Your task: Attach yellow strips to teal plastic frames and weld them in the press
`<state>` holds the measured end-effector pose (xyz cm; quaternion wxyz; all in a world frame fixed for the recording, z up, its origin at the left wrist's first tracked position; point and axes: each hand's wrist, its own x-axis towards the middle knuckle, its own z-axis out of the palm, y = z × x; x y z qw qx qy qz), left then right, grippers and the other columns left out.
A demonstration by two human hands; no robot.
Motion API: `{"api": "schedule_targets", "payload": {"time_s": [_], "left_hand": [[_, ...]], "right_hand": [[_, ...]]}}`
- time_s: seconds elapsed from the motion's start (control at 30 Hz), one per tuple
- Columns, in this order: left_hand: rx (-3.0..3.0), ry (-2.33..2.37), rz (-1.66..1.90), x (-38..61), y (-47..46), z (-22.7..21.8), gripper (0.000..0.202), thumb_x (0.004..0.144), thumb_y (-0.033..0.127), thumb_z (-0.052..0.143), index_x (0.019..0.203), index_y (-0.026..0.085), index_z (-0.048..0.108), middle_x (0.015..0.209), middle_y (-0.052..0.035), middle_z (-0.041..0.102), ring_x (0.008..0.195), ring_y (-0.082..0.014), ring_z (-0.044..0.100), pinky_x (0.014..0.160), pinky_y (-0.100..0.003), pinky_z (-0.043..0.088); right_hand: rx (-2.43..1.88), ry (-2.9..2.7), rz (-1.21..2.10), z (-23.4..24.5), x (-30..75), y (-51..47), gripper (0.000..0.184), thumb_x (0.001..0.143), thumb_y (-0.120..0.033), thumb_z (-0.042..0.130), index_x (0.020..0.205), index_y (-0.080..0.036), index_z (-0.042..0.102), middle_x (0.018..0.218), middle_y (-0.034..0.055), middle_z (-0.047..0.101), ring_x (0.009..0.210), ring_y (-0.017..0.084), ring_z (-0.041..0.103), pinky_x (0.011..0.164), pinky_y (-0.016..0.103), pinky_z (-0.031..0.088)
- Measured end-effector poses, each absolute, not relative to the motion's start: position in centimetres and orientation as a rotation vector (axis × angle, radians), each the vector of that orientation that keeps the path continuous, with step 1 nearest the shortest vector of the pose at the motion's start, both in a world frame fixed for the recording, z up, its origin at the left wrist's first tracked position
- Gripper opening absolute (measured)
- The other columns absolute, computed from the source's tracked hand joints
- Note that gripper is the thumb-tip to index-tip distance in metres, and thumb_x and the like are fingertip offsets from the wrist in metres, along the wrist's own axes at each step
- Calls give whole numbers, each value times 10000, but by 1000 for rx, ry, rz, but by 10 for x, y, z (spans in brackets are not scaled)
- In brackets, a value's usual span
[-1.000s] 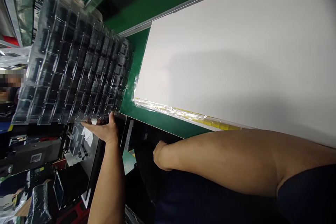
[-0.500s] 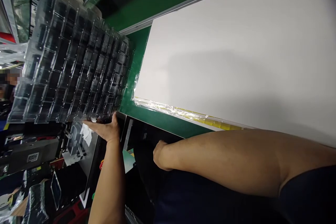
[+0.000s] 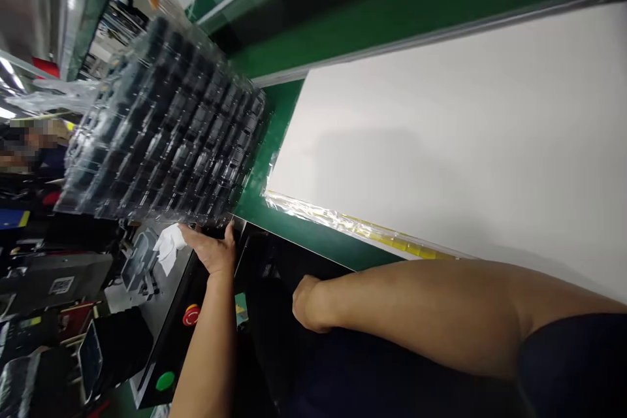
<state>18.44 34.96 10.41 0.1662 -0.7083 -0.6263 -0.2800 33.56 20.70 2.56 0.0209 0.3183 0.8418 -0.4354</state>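
Note:
A tall stack of clear plastic trays (image 3: 166, 137) with dark parts in their pockets stands at the left end of a green worktop (image 3: 313, 238). My left hand (image 3: 211, 249) is against the stack's near side, thumb and fingers apart. Its fingertips are partly hidden along the tray edges. Near my body, beside the worktop's front edge, my right hand (image 3: 309, 304) is curled closed. What its fingers hold, if anything, is hidden. A large white sheet or board (image 3: 441, 137) lies on the worktop, with shiny clear film and yellow strips (image 3: 386, 241) along its near edge.
Past my left hand is a machine bench with a grey fixture (image 3: 137, 251), a crumpled white cloth (image 3: 169, 245), a red stop button (image 3: 191, 315) and a green button (image 3: 165, 381). A metal rail (image 3: 392, 52) runs along the worktop's back. Another person (image 3: 36, 147) is at the far left.
The view has swung, shifting the scene rightward and slightly down, with the stack blurred. My left hand stays against the stack's near side. My right hand keeps its curled pose.

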Motion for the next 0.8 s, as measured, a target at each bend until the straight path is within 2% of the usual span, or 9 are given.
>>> {"api": "schedule_targets", "payload": {"time_s": [0.1, 0.23, 0.3, 0.37, 0.43, 0.53, 0.67, 0.73, 0.8], "left_hand": [[-1999, -1671, -966, 191, 336, 97, 1030, 763, 471, 667, 1435, -62, 97, 1416, -343, 267, 1339, -380, 316, 1118, -547, 283], [-2059, -1552, -1125, 201, 292, 71, 838, 768, 360, 679, 1409, 12, 266, 1360, -296, 403, 1327, -369, 365, 1078, -551, 355], [-2153, -1535, -1170, 198, 260, 48, 686, 813, 323, 627, 1386, 76, 340, 1274, -234, 520, 1222, -313, 510, 986, -476, 478], [-2283, -1617, -1157, 187, 229, 20, 527, 869, 294, 539, 1341, 95, 414, 1120, -172, 634, 969, -222, 660, 823, -348, 571], [-2540, -1924, -754, 171, 201, -7, 434, 906, 310, 430, 1276, 94, 499, 1101, -164, 667, 1001, -205, 659, 881, -326, 547], [-2595, -2217, 204, 150, 177, -34, 441, 818, 316, 470, 1195, 137, 614, 1245, -164, 620, 1237, -276, 523, 1098, -444, 364], [-2605, -2233, 479, 142, 172, -37, 555, 748, 262, 450, 1278, 153, 571, 1265, -147, 616, 1248, -257, 512, 1141, -454, 259], [-2633, -2193, 607, 144, 177, -30, 582, 729, 263, 456, 1295, 177, 559, 1301, -138, 594, 1267, -238, 494, 1140, -419, 245], [-2651, -2117, 776, 145, 181, -21, 529, 704, 301, 502, 1214, 227, 624, 1313, -136, 585, 1288, -273, 469, 1138, -450, 220]], "right_hand": [[810, 2534, -1023, 47, 351, 209, 267, 471, -27, 779, 455, -165, 551, 752, 62, 686, 917, 325, 655, 822, 471, 505], [728, 2488, -873, 64, 361, 213, 113, 596, -90, 717, 599, -176, 642, 806, 78, 706, 891, 299, 675, 781, 421, 531], [734, 2472, -765, 65, 363, 213, 153, 629, -130, 711, 779, -159, 697, 885, 111, 711, 893, 302, 675, 775, 424, 536], [761, 2484, -660, 61, 364, 209, 305, 642, -175, 724, 944, -135, 696, 970, 147, 698, 911, 306, 668, 791, 429, 532], [790, 2498, -568, 54, 365, 200, 403, 611, -219, 765, 993, -118, 689, 1028, 175, 676, 920, 316, 659, 808, 432, 524], [871, 2549, -473, 45, 369, 179, 367, 601, -245, 779, 943, -138, 704, 1002, 177, 673, 879, 320, 658, 796, 438, 519], [1091, 2755, -515, 47, 389, 149, 189, 754, -282, 653, 917, -195, 689, 877, 115, 685, 783, 276, 659, 730, 400, 524], [1270, 2813, -646, 51, 408, 135, 200, 804, -318, 598, 962, -216, 667, 916, 88, 679, 801, 248, 651, 728, 357, 519], [1540, 2814, -766, 53, 432, 118, 205, 851, -296, 521, 996, -229, 651, 945, 69, 671, 837, 214, 638, 751, 311, 506]]}}
